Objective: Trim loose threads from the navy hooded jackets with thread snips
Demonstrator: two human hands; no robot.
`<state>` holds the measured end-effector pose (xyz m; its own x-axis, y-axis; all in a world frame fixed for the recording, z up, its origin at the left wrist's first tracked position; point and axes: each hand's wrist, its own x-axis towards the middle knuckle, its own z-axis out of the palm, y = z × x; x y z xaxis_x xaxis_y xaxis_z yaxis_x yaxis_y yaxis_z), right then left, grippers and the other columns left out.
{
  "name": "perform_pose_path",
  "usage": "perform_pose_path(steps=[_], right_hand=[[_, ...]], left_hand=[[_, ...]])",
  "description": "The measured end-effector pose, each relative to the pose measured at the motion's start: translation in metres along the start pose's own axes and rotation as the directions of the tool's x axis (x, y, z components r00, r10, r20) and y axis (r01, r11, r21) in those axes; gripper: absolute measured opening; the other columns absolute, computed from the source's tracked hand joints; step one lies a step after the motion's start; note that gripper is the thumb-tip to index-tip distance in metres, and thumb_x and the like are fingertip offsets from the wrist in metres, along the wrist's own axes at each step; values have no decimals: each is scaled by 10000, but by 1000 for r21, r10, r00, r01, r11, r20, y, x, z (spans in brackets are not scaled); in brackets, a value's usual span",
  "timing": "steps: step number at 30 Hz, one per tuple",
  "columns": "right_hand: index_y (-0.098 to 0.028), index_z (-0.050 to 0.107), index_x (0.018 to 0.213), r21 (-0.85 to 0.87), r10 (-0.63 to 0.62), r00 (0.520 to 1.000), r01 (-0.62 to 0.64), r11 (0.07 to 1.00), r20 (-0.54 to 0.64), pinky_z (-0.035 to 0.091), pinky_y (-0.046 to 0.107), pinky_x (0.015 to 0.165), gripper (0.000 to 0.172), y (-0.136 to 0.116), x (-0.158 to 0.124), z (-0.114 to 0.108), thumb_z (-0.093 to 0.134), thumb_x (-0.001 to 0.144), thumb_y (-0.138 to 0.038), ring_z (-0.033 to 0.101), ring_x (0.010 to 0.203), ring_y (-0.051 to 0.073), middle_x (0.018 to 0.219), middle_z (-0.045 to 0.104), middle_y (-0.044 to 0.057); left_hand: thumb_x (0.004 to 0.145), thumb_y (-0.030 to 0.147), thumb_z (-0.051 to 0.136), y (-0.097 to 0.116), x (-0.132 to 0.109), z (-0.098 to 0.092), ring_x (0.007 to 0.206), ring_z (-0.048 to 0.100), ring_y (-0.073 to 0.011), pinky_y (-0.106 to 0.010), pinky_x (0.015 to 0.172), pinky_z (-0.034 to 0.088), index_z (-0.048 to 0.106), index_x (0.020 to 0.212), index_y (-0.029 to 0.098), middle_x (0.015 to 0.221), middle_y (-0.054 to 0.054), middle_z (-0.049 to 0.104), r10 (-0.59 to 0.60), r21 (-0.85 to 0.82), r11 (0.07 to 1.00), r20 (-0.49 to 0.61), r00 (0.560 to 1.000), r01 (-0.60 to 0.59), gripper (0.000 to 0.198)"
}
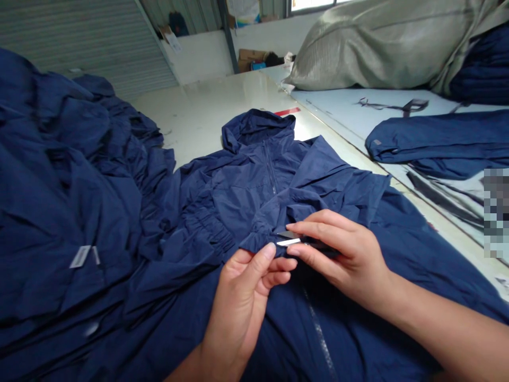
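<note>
A navy blue hooded jacket (242, 185) lies spread in front of me, its hood away from me and its zip running down the middle. My left hand (248, 281) pinches a bit of the jacket's fabric between thumb and fingers. In my right hand (342, 249) is a pair of thread snips (289, 242), held between thumb and fingers. Their two short blades point left, slightly apart, close to my left thumb tip and the pinched cloth. My right palm and fingers hide the rest of the snips.
Navy garments are heaped at the left (79, 175), with a white tag (80, 257) on them. Across the pale table (199, 111), a folded navy garment (437, 138) lies to the right. Behind it sits a large grey-green sack (377, 48).
</note>
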<state>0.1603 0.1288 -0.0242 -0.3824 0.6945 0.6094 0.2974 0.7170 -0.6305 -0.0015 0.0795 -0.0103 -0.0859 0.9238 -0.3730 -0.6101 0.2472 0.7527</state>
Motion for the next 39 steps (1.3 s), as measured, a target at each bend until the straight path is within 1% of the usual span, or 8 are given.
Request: perform_pose_path(steps=[6,12,27,34,39], right_hand=[[-110,717,1062,-19,-20,1000,20,1000,-22,530,224,757,201,2,-2,2,712,876,-184,670,829,123,933,723,81],[-112,727,1038,-29,-15,999,14,999,-36,537,236,740,194,0,0,2,714,877,-219,678,810,133,915,729,87],[-125,734,1015,6,9,1000,-9,1000,-30,548,237,735,156,1,1,1,688,897,-216,685,801,134,908,737,82],[-183,741,1016,8,29,999,-29,1000,-31,561,261,714,140,0,1,1,682,901,-240,694,790,151,903,743,64],[-194,754,1007,17,47,998,-46,999,-33,564,271,709,136,-1,1,1,676,905,-240,694,782,154,902,750,61]], left_hand=[[769,185,798,-1,-1,0,654,735,-135,-142,548,582,761,804,124,729,-40,768,-27,33,999,18,999,27,79],[773,182,796,-1,-1,1,670,742,-138,-134,545,578,763,784,137,737,-36,773,-32,28,999,27,999,31,56],[727,189,834,-1,-2,1,642,742,-146,-134,514,572,761,754,145,693,-28,764,-43,24,999,11,999,43,89],[761,166,802,-1,-2,2,647,744,-144,-136,530,576,762,771,150,698,-31,767,-40,27,999,24,999,39,44],[763,176,802,-1,-2,2,651,744,-145,-134,531,575,766,794,147,714,-38,771,-47,33,998,34,998,45,56]])
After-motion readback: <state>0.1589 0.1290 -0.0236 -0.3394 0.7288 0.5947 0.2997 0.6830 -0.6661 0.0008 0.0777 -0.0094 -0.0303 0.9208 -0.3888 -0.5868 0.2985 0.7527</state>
